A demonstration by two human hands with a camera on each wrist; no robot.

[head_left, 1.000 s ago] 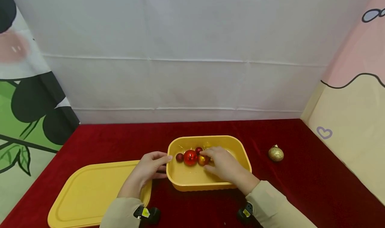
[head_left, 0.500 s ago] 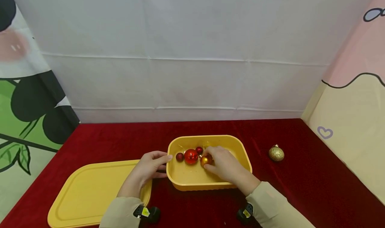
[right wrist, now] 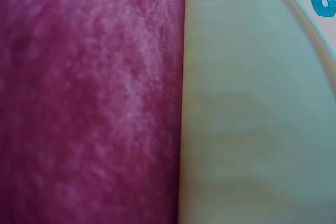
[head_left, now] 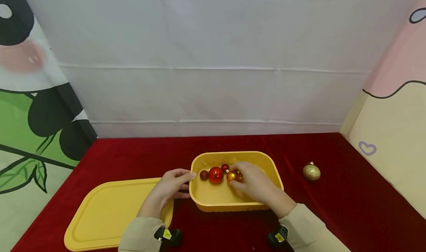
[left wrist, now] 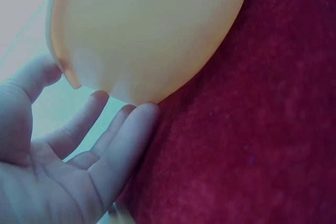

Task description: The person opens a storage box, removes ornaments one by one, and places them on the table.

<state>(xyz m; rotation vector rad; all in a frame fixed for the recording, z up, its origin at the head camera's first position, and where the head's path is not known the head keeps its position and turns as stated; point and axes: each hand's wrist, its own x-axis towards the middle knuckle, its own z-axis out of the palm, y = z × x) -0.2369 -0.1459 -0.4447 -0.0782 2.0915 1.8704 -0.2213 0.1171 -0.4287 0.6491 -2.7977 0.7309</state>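
A yellow plastic box sits on the red cloth with Christmas balls inside. Among them are a shiny red ball, a small dark red ball and another small red ball. My right hand reaches in and pinches a shiny gold ball between thumb and fingers; a second gold piece shows partly behind it. My left hand steadies the box's left end. In the left wrist view its thumb touches the rim and its spread fingertips rest on the outer wall. The right wrist view shows mostly box wall.
A yellow lid lies flat to the left, partly under my left forearm. A glittery gold ball lies on the red cloth to the right of the box. A white backdrop rises behind the table.
My right fingers have closed round the gold ball and drawn it slightly right, away from the shiny red ball. My left hand stays at the box; the whole head view has shifted a little.
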